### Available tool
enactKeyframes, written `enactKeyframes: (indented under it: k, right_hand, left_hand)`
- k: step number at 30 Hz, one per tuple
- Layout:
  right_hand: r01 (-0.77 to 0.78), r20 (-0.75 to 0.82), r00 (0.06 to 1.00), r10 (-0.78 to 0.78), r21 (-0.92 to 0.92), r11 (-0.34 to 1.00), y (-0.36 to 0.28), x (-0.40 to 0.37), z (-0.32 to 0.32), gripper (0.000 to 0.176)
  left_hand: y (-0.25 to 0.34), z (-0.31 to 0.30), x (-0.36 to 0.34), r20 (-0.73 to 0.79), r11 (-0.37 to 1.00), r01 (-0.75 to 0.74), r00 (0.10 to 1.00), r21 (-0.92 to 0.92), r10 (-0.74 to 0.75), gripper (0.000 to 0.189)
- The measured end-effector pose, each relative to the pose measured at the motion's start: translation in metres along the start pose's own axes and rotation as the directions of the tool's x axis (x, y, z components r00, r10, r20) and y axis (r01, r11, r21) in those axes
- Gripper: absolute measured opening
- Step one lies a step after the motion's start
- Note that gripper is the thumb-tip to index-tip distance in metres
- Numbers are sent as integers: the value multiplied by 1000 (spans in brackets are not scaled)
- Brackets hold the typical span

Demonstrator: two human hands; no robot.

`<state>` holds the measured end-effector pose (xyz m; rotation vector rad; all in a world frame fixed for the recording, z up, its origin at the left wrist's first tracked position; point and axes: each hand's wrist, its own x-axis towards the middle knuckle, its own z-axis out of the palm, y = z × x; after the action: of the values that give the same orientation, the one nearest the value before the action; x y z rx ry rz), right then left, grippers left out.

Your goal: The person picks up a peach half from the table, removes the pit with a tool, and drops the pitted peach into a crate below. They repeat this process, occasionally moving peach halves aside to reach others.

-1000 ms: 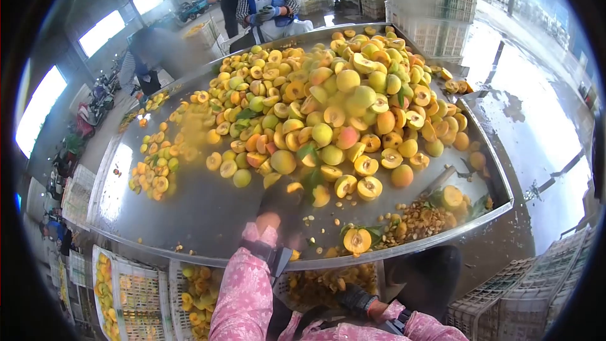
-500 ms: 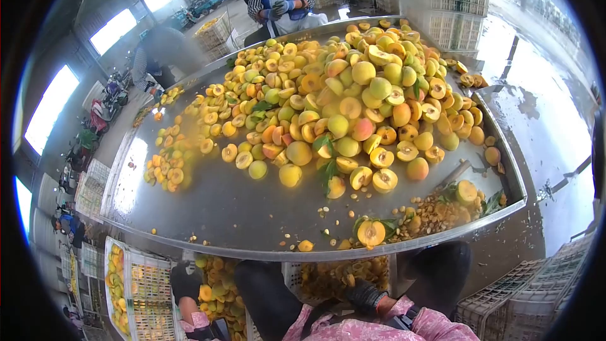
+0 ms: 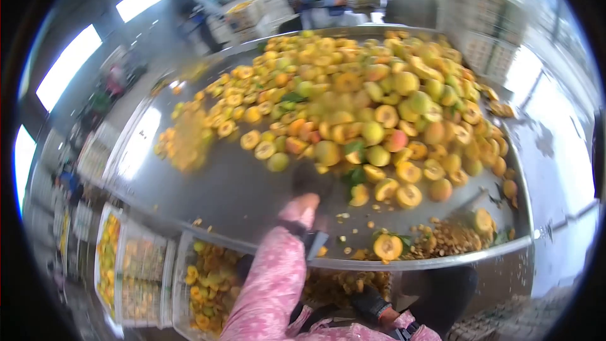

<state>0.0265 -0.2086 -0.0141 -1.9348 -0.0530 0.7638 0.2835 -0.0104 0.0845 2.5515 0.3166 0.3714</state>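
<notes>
My left hand (image 3: 310, 183), in a dark glove and blurred by motion, reaches over the metal table (image 3: 246, 196) to the near edge of the peach pile. A peach (image 3: 278, 162) lies just left of it and another peach (image 3: 327, 152) just beyond; its fingers are smeared. Low at the table's front edge, my right hand (image 3: 371, 304) in a dark glove is closed above a crate of peach scraps (image 3: 328, 285). What its fingers hold, if anything, I cannot make out. A halved peach (image 3: 387, 247) with its cut face up lies near the table edge.
Loose pits (image 3: 442, 243) are heaped at the table's near right corner, inside the raised rim (image 3: 527, 215). Crates of peaches (image 3: 211, 287) stand below on the left. Across the table sits a person (image 3: 322, 0); stacked crates (image 3: 489, 25) stand behind on the right.
My left hand has risen from the crate at lower left and moved up and right over the table. My right hand stays low by the scraps. The view has shifted slightly.
</notes>
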Motion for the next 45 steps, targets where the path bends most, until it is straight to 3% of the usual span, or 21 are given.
enactKeyframes:
  k: [2, 3, 5, 7, 8, 9, 10, 12, 14, 17, 19, 22, 25, 27, 29, 32, 34, 36, 38, 42, 45]
  right_hand:
    - [426, 272, 905, -327, -593, 684, 32, 11, 5, 35]
    - [596, 454, 790, -412, -728, 340, 44, 17, 8, 33]
    - [608, 420, 756, -502, -735, 301, 33, 15, 5, 33]
    - [614, 456, 747, -484, -752, 239, 13, 3, -1, 29]
    - [607, 361, 786, -502, -608, 512, 21, 4, 3, 26]
    - [548, 254, 836, -486, -402, 734, 37, 7, 9, 24]
    - [492, 167, 870, -463, -299, 817, 42, 6, 9, 22]
    - [429, 11, 899, -437, -209, 879, 35, 4, 10, 20]
    - [482, -73, 857, -510, -234, 844, 38, -1, 10, 19]
    - [437, -91, 895, -437, -22, 899, 18, -20, -2, 22]
    - [-46, 88, 996, 14, 372, 927, -81, -58, -33, 31]
    - [216, -118, 975, -187, 316, 924, -82, -51, -36, 29]
    - [434, -266, 895, -357, 342, 833, -116, -43, -38, 26]
    - [477, -341, 848, -407, 155, 865, -121, -36, -33, 31]
    - [427, -338, 855, -393, 28, 904, -137, -37, -34, 33]
    - [425, -334, 858, -391, 35, 904, -133, -33, -32, 35]
    - [414, -329, 871, -365, 91, 906, -128, -33, -28, 33]
    - [427, -273, 876, -398, 55, 903, -130, -34, -30, 32]
    - [459, -266, 860, -436, 28, 888, -130, -35, -30, 31]
    - [490, -262, 832, -489, -65, 869, -131, -35, -30, 30]
    - [480, -205, 845, -494, -117, 870, -133, -34, -33, 27]
  left_hand:
    - [-18, 6, -5, -122, 997, -70, 990, 42, 75, 43]
    - [-12, -11, -7, 103, 1000, 26, 994, -1, -25, 48]
    - [-22, -22, -27, 39, 952, -42, 998, -304, 56, 36]
    - [-38, -34, -47, 397, 263, 378, 917, -888, 24, 29]
    - [-38, -34, -56, 519, -225, 545, 838, -808, 165, 26]
    - [-32, -58, -72, 174, 427, 56, 954, -902, 243, 26]
    - [-30, -87, -90, -75, 765, -500, 852, -406, 518, 27]
    - [-32, -89, -119, 237, 291, 163, 941, -943, 240, 40]
    - [-25, -106, -135, 616, -632, 594, 755, -498, 224, 50]
    - [-23, -116, -154, 623, -610, 618, 742, -496, 246, 58]
    - [-19, -115, -166, 620, -589, 595, 760, -546, 193, 55]
    - [4, -122, -187, 500, -263, 518, 855, -814, 137, 48]
    - [4, -97, -210, 586, -463, 529, 810, -711, 25, 38]
    - [13, -100, -222, 316, 156, 302, 946, -940, 72, 35]
    - [23, -108, -231, 80, 662, -141, 953, -736, 292, 32]
    - [38, -113, -229, 478, -360, 495, 867, -791, 143, 35]
    - [21, -98, -234, 444, -78, 466, 872, -881, 206, 36]
    - [13, -91, -236, 492, -91, 517, 847, -851, 201, 37]
    - [12, -89, -238, 617, -400, 621, 771, -674, 156, 39]
    - [20, -90, -244, 388, 149, 367, 909, -918, 150, 36]
    - [14, -78, -248, 478, -89, 488, 871, -869, 109, 29]
